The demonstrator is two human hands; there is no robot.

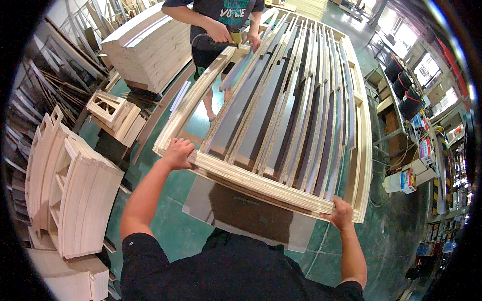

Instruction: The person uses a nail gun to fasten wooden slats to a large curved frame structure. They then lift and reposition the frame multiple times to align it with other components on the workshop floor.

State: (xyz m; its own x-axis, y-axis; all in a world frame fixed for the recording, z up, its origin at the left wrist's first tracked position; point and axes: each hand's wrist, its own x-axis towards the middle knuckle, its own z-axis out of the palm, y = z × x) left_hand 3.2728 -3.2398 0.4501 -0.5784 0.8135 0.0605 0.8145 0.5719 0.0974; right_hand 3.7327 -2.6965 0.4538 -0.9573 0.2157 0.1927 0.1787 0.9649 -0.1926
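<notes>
A large wooden frame [266, 184] stretches away from me, built of pale layered rails with several long chipboard strips [275, 113] running lengthwise inside it. My left hand [177, 153] is closed over the near rail close to its left corner. Toward the right corner of that same rail, my right hand [340, 212] grips it, fingers wrapped over the edge. Across the left side rail stands a co-worker in a dark T-shirt [221, 15]. One of the co-worker's hands holds a yellow-green power tool [236, 37] at that rail; the other rests near the strips.
Stacked wooden frames [83, 195] stand on the floor at left, with a smaller pile [115, 115] behind them. A tall stack of pale boards [145, 50] is beside the co-worker. On the right are a workbench [396, 120], black buckets [409, 100] and a white bucket [396, 183].
</notes>
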